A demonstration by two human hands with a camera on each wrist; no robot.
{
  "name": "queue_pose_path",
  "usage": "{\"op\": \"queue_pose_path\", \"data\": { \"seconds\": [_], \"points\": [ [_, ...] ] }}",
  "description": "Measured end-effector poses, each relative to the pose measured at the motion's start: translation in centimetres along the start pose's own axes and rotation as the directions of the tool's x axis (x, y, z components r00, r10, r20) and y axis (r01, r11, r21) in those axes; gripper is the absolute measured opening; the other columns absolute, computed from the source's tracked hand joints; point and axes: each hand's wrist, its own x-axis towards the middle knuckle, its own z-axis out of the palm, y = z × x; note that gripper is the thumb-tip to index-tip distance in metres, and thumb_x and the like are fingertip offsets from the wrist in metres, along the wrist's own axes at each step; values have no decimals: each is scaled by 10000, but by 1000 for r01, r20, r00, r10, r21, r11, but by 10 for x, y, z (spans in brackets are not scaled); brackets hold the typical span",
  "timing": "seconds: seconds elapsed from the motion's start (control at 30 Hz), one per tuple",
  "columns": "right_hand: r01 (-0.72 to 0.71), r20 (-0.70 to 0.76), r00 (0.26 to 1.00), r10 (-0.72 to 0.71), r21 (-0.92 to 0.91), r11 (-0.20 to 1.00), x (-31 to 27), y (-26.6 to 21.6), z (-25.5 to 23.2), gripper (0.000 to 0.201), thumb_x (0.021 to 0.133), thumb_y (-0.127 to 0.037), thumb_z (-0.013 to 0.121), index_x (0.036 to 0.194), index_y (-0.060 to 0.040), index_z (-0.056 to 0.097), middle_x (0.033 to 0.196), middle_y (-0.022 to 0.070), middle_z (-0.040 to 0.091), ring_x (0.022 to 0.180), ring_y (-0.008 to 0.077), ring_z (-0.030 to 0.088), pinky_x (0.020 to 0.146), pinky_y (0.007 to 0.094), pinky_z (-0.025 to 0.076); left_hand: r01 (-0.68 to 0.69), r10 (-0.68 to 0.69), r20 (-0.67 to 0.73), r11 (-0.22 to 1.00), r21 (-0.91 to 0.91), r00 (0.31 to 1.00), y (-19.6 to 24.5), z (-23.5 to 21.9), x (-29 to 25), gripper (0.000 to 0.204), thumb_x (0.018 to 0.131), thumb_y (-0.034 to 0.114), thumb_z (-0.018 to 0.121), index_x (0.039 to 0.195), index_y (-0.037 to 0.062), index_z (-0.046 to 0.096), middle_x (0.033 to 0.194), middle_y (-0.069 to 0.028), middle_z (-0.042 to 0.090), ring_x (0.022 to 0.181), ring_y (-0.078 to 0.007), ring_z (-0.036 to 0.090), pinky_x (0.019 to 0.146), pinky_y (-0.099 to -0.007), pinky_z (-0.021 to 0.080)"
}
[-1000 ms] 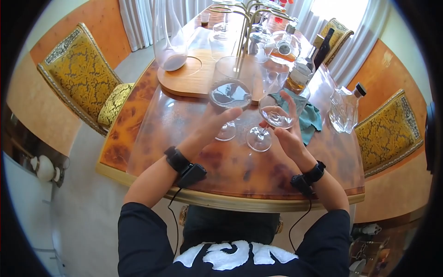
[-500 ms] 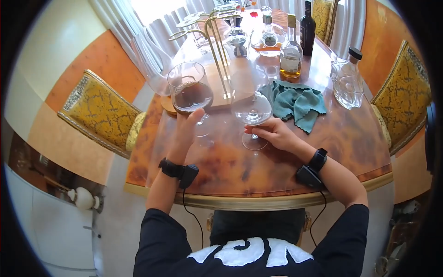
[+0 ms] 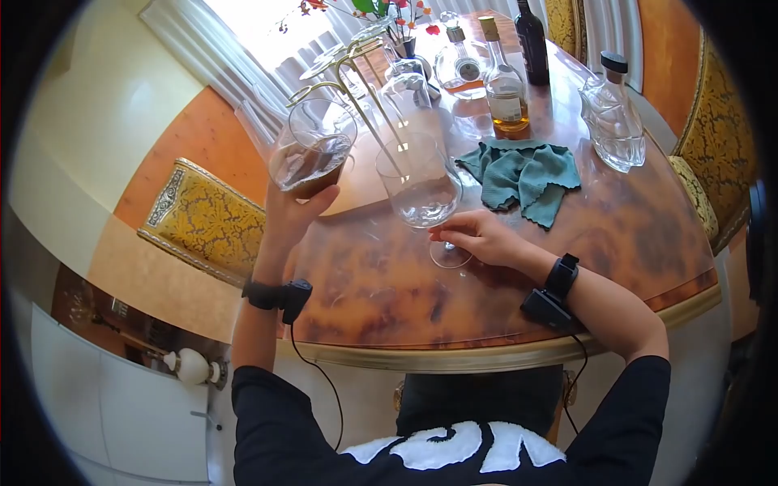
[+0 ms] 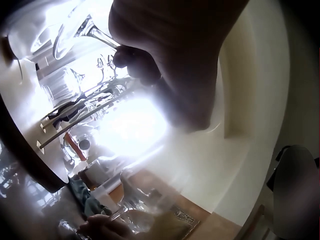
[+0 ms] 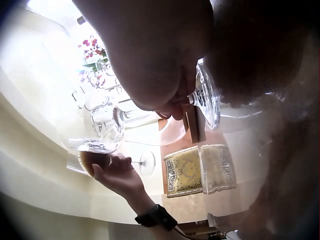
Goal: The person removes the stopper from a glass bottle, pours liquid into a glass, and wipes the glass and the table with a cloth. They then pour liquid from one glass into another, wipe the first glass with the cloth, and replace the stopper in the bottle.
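Observation:
In the head view my left hand (image 3: 285,217) grips a stemmed wine glass of dark brown liquid (image 3: 312,160), its bowl raised and tilted. The right wrist view shows that hand's fingers (image 5: 124,182) at the bowl, with the glass foot (image 5: 147,163) sticking out to the side. My right hand (image 3: 485,236) pinches the stem of a second wine glass (image 3: 420,194), low over the table. That bowl is clear, leans left and has only a faint glint at its bottom. Its foot (image 5: 209,97) shows past the fingers in the right wrist view.
A crumpled green cloth (image 3: 531,182) lies right of the clear glass. Behind stand a whiskey bottle (image 3: 508,101), a dark bottle (image 3: 532,49), a round decanter (image 3: 463,71) and a faceted decanter (image 3: 613,125). A brass glass rack (image 3: 348,71) rises from a wooden board (image 3: 369,194).
The left hand has lifted its glass leftward and tilted it. The right hand has closed its fingers on the clear glass's stem, and that glass now leans left. The head view has turned.

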Motion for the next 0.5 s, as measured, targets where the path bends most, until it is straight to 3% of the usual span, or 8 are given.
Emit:
{"op": "queue_pose_path", "data": {
  "seconds": [0.07,0.2,0.27,0.5],
  "points": [
    [12,1,1000,-12,-14,1000,1,1,0,232,973,-77,607,1159,47,671,1081,102,722,1037,140,658,922,268,500,-117,111,38,958,261,993,-3,-10,6,629,733,153,836,1259,25,516,1162,-98,617,1054,-166,642,871,-280,512],
    [7,1,1000,-7,-15,1000,0,2,0,241,977,-82,597,1168,46,669,1070,94,727,1016,124,652,903,266,501,-34,27,26,961,274,999,10,-11,10,653,715,207,854,1235,45,493,1131,-109,637,1023,-162,655,851,-277,518],
    [8,-1,1000,-8,-27,1000,-1,0,0,249,981,-82,587,1178,49,666,1066,88,730,1009,113,647,897,263,499,-189,166,90,884,428,982,22,-9,16,641,715,228,850,1207,61,474,1057,-104,660,962,-167,668,838,-285,522],
    [14,-9,1000,-14,-43,999,0,2,0,247,979,-110,597,1162,35,676,1054,87,729,991,112,646,886,266,502,-150,115,105,886,439,988,31,-6,23,655,667,217,855,1183,61,481,920,-95,663,834,-162,667,757,-288,524]
  ]
}}
